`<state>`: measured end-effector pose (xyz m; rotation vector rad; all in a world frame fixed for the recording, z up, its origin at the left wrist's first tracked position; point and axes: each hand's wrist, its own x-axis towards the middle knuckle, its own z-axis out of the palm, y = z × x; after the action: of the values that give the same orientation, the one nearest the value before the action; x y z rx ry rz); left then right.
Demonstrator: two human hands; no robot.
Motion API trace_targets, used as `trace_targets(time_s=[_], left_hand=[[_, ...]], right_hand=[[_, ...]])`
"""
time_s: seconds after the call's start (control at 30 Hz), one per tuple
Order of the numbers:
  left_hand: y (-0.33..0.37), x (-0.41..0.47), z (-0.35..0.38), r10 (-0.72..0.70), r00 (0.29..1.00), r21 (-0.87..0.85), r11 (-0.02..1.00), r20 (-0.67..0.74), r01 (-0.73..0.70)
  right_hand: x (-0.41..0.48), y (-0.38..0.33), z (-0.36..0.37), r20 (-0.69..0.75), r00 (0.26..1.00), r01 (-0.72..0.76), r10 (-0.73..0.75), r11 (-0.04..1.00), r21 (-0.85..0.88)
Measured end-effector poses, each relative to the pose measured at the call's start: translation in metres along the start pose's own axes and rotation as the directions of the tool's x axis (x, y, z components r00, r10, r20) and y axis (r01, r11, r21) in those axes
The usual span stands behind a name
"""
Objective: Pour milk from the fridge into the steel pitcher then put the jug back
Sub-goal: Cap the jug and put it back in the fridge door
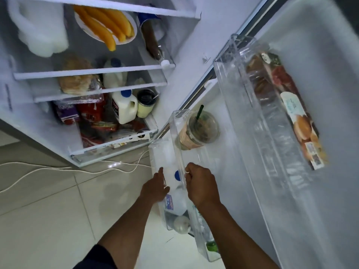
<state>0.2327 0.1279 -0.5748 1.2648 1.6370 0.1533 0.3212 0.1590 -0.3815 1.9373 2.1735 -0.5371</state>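
A white milk jug with a blue cap stands in the lowest bin of the open fridge door. My left hand lies flat against the jug's left side, fingers stretched out. To the right of the cap, my right hand is curled shut at the top of the jug, seemingly around its handle; the clear rail of the door shelf partly hides the grip. Two more blue-capped milk jugs, one lower and one higher, stand inside the fridge. No steel pitcher is in view.
An iced coffee cup with a green straw sits in the door shelf just above my hands. A bun package fills the upper door bin. Fridge shelves hold bananas, bread and packets. A white cable runs across the tiled floor.
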Motion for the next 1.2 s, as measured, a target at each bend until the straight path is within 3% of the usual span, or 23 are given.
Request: trace_targets(time_s=[0.3,0.4,0.47,0.6,0.7,0.83,0.93,1.0,1.1,1.2], left_hand=[[0.013,-0.072,-0.063,0.029,0.965,-0.103,0.993,-0.26,-0.058],[0.04,-0.095,-0.093,0.114,0.908,-0.034,0.99,-0.403,-0.139],[0.057,-0.112,-0.114,0.176,0.844,0.019,0.981,-0.506,-0.194],[0.087,-0.16,-0.149,0.244,0.727,0.075,0.964,-0.642,-0.257],[0.106,-0.19,-0.169,0.281,0.675,0.127,0.955,-0.682,-0.269],[0.151,-0.243,-0.187,0.344,0.572,0.225,0.936,-0.745,-0.27],[0.188,-0.277,-0.189,0.355,0.547,0.227,0.93,-0.758,-0.288],[0.213,-0.295,-0.181,0.376,0.538,0.231,0.92,-0.754,-0.318],[0.243,-0.312,-0.153,0.377,0.587,0.218,0.92,-0.716,-0.324],[0.262,-0.317,-0.109,0.337,0.7,0.128,0.934,-0.63,-0.334]], right_hand=[[-0.028,-0.016,-0.014,0.046,0.999,-0.024,0.024,1.0,0.007],[-0.042,-0.025,-0.037,-0.005,1.0,0.0,0.0,1.0,0.025],[-0.046,-0.034,-0.054,-0.06,0.995,0.078,-0.081,0.996,-0.05],[-0.071,-0.055,-0.092,-0.209,0.919,0.305,-0.335,0.938,-0.164],[-0.087,-0.066,-0.125,-0.334,0.863,0.359,-0.379,0.925,-0.123],[-0.12,-0.048,-0.186,-0.587,0.728,0.378,-0.354,0.922,-0.087],[-0.142,-0.019,-0.23,-0.726,0.617,0.393,-0.305,0.918,-0.052],[-0.157,0.005,-0.255,-0.749,0.596,0.364,-0.289,0.929,-0.069],[-0.179,0.047,-0.284,-0.726,0.65,0.236,-0.223,0.968,-0.085],[-0.194,0.09,-0.294,-0.644,0.753,0.179,-0.137,0.984,0.001]])
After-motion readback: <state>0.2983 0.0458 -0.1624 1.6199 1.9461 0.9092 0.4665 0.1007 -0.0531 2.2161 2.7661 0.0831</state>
